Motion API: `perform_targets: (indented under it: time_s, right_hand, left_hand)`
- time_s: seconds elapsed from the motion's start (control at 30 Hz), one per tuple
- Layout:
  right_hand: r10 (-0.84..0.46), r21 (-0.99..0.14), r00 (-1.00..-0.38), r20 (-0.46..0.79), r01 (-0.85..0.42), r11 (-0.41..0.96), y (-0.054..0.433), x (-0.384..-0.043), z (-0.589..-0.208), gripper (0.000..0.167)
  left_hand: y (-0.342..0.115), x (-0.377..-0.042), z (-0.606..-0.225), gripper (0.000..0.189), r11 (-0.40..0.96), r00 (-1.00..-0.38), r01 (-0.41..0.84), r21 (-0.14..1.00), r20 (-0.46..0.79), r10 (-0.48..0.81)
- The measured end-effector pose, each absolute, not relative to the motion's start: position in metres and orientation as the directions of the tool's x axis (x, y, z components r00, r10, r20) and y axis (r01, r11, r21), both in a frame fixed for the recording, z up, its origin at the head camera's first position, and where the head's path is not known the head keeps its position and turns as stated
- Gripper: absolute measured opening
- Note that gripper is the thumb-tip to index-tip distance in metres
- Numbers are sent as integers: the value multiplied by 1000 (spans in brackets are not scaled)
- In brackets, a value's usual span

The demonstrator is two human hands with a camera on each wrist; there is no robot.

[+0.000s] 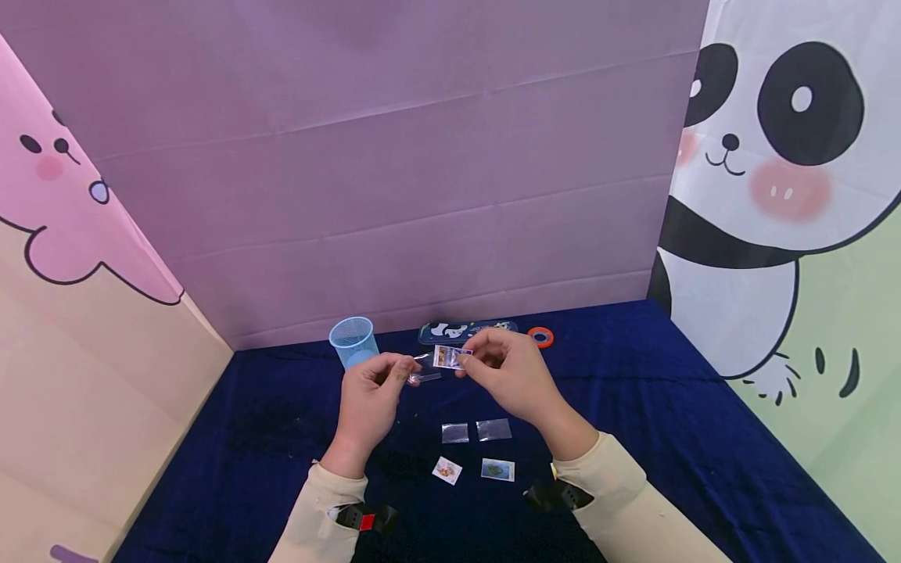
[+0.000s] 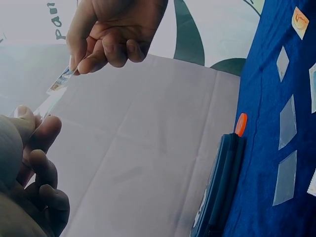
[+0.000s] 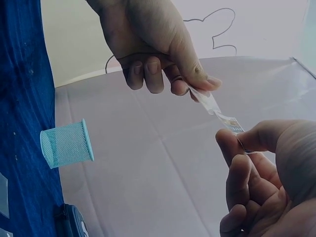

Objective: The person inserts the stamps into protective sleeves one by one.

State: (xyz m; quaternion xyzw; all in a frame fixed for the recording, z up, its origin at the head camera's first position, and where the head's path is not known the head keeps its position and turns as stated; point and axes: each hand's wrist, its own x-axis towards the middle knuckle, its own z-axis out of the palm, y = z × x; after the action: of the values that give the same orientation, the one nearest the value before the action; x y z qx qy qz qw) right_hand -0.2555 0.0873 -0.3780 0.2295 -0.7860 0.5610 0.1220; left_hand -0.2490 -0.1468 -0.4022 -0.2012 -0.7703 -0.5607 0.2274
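Note:
My left hand (image 1: 371,397) pinches a small clear plastic sleeve (image 1: 426,377) between thumb and forefinger. My right hand (image 1: 512,377) pinches a small printed picture, which looks like a stamp (image 1: 446,356), at one end. In the right wrist view, the stamp (image 3: 229,121) meets the end of the sleeve (image 3: 207,102); how far inside it lies, I cannot tell. Both hands hold these above the table. Below them lie two more clear sleeves (image 1: 493,429) side by side. Nearer to me are a blue-green stamp (image 1: 498,469) and a tilted white stamp (image 1: 446,470) with an orange print.
A light-blue mesh pen cup (image 1: 353,336) stands behind my left hand. Along the back wall lies a dark pencil case (image 1: 436,332) with a panda print, partly covered by my right hand. Right of it is an orange tape roll (image 1: 540,337). Dark blue cloth (image 1: 281,438) covers the table.

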Motion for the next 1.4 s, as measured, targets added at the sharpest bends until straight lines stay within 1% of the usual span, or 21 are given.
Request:
perform_targets:
  time_s: [0.2, 0.53, 1.4]
  right_hand:
    - [-251, -830, -865, 434, -492, 262, 87, -256, -377, 4]
    - [-291, -843, -871, 397, -471, 260, 86, -257, -377, 4]
    - [-295, -847, -879, 374, -453, 278, 90, -261, -380, 4]
  left_hand:
    - [-147, -251, -403, 19, 291, -809, 570, 768, 587, 37]
    - [-148, -250, -403, 20, 308, -814, 559, 769, 580, 30]
    - [-147, -249, -403, 19, 296, -817, 561, 773, 575, 44]
